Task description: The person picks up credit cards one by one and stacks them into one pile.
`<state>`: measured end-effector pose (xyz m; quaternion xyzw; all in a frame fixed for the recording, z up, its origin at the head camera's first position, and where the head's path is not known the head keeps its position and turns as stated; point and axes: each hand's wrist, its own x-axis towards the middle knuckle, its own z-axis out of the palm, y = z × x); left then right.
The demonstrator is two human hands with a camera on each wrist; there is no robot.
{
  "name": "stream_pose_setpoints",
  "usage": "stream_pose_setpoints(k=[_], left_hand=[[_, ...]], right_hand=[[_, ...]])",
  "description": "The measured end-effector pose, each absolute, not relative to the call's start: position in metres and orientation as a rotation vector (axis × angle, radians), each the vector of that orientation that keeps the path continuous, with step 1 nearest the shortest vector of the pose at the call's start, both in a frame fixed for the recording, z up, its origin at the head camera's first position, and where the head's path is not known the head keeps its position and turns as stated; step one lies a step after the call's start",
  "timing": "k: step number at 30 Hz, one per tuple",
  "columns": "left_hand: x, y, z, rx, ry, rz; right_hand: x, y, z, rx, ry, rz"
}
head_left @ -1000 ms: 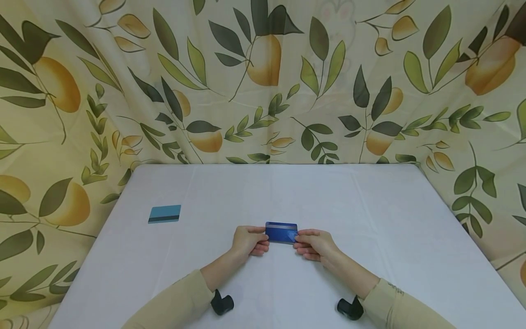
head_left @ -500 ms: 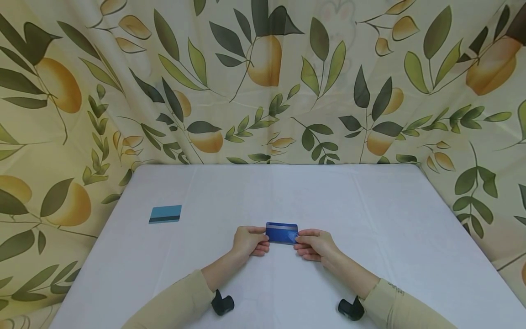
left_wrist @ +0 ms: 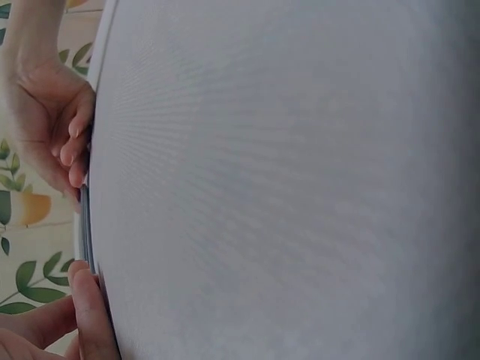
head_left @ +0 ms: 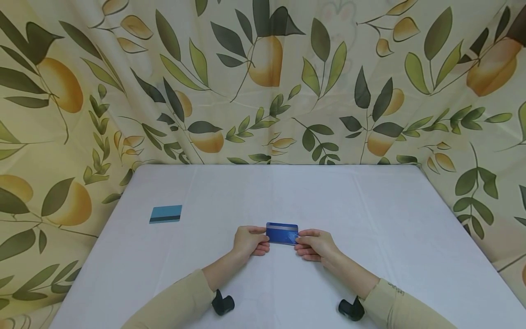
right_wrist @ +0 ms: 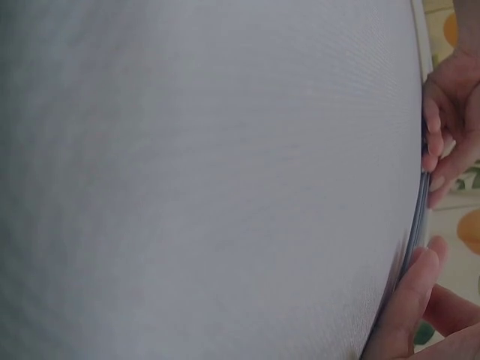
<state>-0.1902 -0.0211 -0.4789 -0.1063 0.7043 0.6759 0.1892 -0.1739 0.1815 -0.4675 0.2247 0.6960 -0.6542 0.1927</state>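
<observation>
A dark blue plastic card with a silver stripe along its far edge lies between my two hands in the head view. My left hand pinches its left end between thumb and fingers. The right hand pinches the opposite end, its thumb over a pale mark in the corner. From the left wrist, the card shows edge-on as a thin dark layered strip close over the table. In the right wrist view the same card edge runs between the fingertips of both hands.
A light blue card with a black stripe lies flat on the white-covered table, to the left. Black wrist cameras sit by both sleeves. A curtain printed with fruit and leaves hangs behind the table.
</observation>
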Motion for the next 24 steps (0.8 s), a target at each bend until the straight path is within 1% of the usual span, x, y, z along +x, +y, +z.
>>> stream_pose_setpoints(k=[13,20,24], left_hand=[[-0.190,-0.026,-0.475,-0.300,1.919,1.933],[-0.198,-0.035,-0.474,-0.402,1.843,1.948],[-0.203,-0.043,-0.469,-0.406,1.817,1.971]], right_hand=[[-0.172,0.181,-0.461,0.656,1.934,-1.854],[-0.177,0.180,-0.450,0.675,1.946,-1.850],[-0.180,0.178,-0.442,0.652,1.923,-1.872]])
